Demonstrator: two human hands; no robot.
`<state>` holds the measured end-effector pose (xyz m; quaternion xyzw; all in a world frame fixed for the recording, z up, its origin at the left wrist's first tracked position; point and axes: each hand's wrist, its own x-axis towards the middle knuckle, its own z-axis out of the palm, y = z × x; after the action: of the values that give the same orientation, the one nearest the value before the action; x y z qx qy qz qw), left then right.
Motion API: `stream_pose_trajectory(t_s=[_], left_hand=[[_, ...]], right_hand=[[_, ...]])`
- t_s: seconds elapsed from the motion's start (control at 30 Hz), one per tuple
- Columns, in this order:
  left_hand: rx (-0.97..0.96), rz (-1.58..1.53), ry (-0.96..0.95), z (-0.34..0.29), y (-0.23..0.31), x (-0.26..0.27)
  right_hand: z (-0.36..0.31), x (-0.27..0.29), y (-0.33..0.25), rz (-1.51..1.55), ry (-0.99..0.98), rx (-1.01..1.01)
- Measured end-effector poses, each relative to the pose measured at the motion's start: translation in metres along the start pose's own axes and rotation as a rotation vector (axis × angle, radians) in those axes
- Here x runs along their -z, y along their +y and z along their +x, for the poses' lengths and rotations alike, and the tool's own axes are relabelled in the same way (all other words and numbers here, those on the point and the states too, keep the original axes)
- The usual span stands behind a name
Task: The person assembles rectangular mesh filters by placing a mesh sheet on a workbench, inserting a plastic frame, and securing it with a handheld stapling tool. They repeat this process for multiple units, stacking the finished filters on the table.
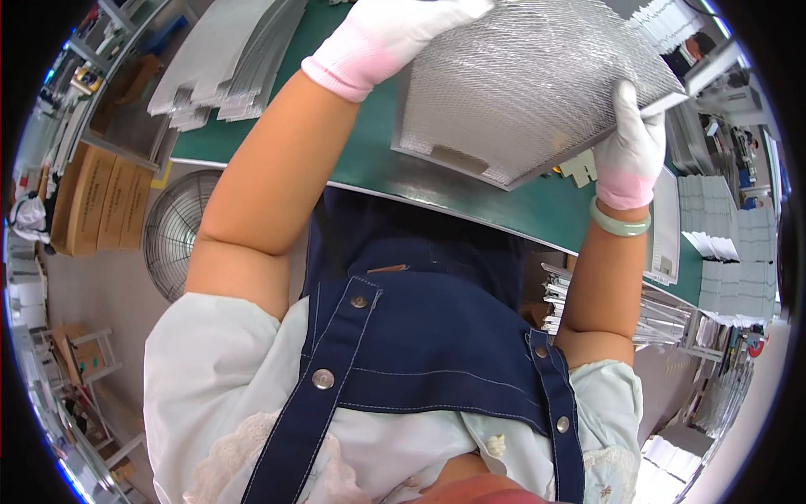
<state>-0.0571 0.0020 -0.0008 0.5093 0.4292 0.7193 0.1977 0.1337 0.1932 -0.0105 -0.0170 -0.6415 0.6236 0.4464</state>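
Observation:
A silver metal mesh filter point(520, 92) with a thin frame stands tilted over the green worktop point(369, 160), a small rectangular recess near its lower edge. My right hand point(630, 139), in a white glove with a pink cuff, grips its right edge, thumb lying on the mesh face. At the filter's upper left, my left hand point(403, 29), gloved the same way, holds it; the picture's top edge cuts off some of these fingers. Below the filter, next to my right hand, lies a small pale cut-out piece point(579, 168).
Flat silver panels point(227, 59) are stacked at the worktop's far left. Stacks of white-edged panels point(714, 210) stand on the right, beside another mesh panel point(666, 231). A floor fan point(180, 227) and cardboard boxes point(101, 202) stand to the left.

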Motion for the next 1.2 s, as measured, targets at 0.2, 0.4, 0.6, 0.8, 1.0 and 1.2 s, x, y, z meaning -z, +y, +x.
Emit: stream_pose_trajectory(t_s=[0.2,0.4,0.6,0.8,1.0,1.2], left_hand=[[0.098,0.160,0.138,0.010,0.004,-0.001],[0.157,-0.038,0.075,0.006,0.004,0.002],[0.141,0.003,0.077,0.010,0.001,0.008],[0.154,-0.021,0.045,0.013,0.003,0.005],[0.187,0.031,0.045,0.015,0.006,0.007],[0.196,0.058,0.008,0.021,0.006,0.008]], right_hand=[[0.015,0.003,-0.004,-0.105,0.061,0.019],[0.026,0.006,-0.024,0.008,0.053,0.058],[0.031,-0.005,-0.010,0.048,0.117,0.123],[0.044,-0.004,-0.019,-0.088,0.014,0.291],[0.067,0.025,-0.045,-0.471,-0.297,0.103],[0.076,0.003,-0.053,-0.357,-0.262,0.192]])
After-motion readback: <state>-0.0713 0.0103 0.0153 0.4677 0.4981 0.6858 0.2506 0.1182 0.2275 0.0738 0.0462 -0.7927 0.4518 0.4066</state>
